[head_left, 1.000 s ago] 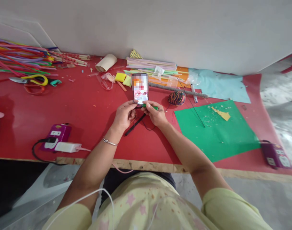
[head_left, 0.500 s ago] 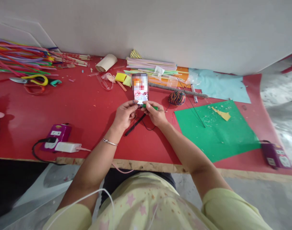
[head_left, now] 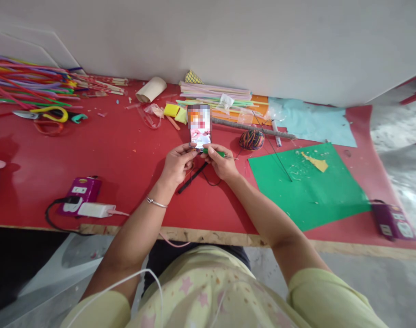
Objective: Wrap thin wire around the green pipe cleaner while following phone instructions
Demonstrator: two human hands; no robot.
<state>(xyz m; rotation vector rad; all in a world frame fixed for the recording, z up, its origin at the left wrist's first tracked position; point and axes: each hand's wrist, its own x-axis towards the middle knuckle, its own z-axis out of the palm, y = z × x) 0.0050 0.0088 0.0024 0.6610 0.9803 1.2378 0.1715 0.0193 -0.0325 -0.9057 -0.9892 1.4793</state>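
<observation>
My right hand is closed round a green-handled crochet hook, its thin metal shaft pointing right. Beside it, my left hand pinches a thin strand of dark yarn; the fingers hide most of what they grip. Just beyond both hands a lit phone stands with its lower edge behind the fingertips. Below them a black strip lies slanted, a yarn loop beside it. A multicoloured yarn ball rests to the right of the phone.
Scissors and pipe cleaners lie at the left. Along the back are a cardboard tube, straws and a grey stick. A green sheet spreads at right. Purple power boxes sit near the front edge.
</observation>
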